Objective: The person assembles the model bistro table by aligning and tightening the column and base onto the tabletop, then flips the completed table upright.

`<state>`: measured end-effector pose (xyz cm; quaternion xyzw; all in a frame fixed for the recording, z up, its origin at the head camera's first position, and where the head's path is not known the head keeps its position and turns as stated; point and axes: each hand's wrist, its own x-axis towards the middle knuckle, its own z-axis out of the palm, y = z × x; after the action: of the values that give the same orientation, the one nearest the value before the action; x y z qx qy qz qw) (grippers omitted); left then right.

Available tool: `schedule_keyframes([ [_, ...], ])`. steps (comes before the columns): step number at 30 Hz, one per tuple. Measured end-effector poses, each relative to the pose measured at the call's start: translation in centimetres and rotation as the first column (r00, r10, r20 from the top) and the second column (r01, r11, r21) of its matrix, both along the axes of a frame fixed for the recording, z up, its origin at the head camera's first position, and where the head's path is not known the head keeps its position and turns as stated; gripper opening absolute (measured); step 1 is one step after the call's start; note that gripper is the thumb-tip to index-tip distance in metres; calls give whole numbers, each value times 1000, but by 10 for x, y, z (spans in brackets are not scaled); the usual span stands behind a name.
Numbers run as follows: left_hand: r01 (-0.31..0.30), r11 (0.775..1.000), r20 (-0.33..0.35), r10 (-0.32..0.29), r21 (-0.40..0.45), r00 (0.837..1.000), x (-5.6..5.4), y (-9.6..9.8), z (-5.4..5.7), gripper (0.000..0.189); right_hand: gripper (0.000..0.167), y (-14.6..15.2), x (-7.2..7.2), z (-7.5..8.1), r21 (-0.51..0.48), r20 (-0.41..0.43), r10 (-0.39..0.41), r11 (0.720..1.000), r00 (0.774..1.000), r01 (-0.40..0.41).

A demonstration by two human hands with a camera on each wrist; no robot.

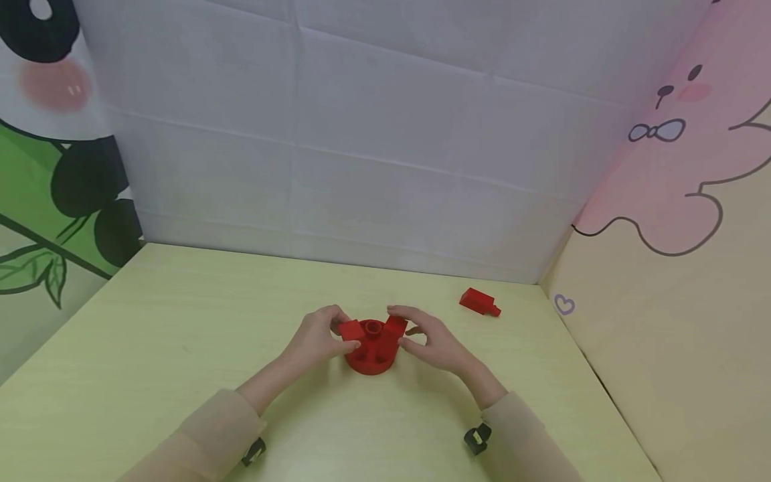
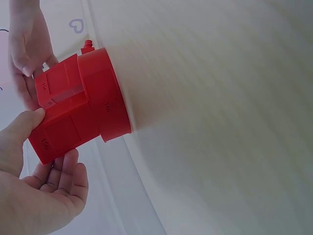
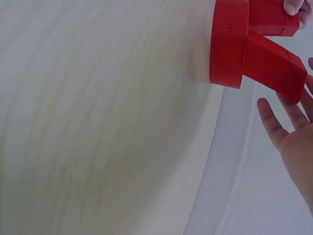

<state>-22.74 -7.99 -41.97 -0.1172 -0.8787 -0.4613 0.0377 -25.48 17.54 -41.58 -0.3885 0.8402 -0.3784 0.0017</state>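
A round red plastic base [image 1: 370,365] stands on the table, with a ring-shaped hub on top and hollows at its near side. Two red blocks rise from it, the left block [image 2: 63,129] and the right block [image 3: 274,63], which leans outward. My left hand [image 1: 316,335] pinches the left block, thumb on one face and fingers on the other. At the outer side of the right block is my right hand [image 1: 436,338], its loosely extended fingers [image 3: 293,115] touching the block's upper end. Small numbers mark the red parts.
Another red block [image 1: 478,301] with a knob at one end lies on the table [image 1: 150,348] toward the back right. A pale cloth wall [image 1: 373,147] closes off the back. Side panels with cartoon drawings stand left and right.
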Motion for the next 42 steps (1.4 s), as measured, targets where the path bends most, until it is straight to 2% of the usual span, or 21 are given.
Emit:
schedule_keyframes([
  [5, 3, 1000, -4, -3, -3, 1000, 0, -1, 0, 31, 48, 2, -1, -1, 25, -45, 29, 999, 999, -28],
  [10, 0, 1000, -1, 0, -6, 1000, 0, -1, 0, 31, 41, 2, -1, -2, 28, -76, 6, 1000, 997, -4],
  [16, -1, 1000, 5, 1, 0, 1000, -1, 0, -1, 31, 37, 5, 0, -4, 15, -61, -83, 996, 995, 84],
  [23, 6, 1000, -1, -6, 17, 1000, 0, 0, 0, 30, 35, 5, 2, -8, 10, -77, -195, 981, 978, 196],
  [32, 4, 1000, 1, -4, 21, 1000, 1, 0, 1, 30, 39, -3, 12, -9, -1, -5, -306, 952, 952, 306],
  [37, -2, 1000, 2, 2, 10, 1000, 0, 1, 1, 30, 49, -4, 12, -8, 7, -8, -290, 957, 957, 290],
  [40, -4, 1000, 6, 4, 4, 1000, 1, 1, 1, 31, 60, -2, 12, -5, 25, 3, -225, 974, 974, 225],
  [42, -7, 1000, 9, 7, 2, 1000, 1, 1, 0, 31, 62, 0, 11, -2, 44, 1, -169, 985, 986, 169],
])
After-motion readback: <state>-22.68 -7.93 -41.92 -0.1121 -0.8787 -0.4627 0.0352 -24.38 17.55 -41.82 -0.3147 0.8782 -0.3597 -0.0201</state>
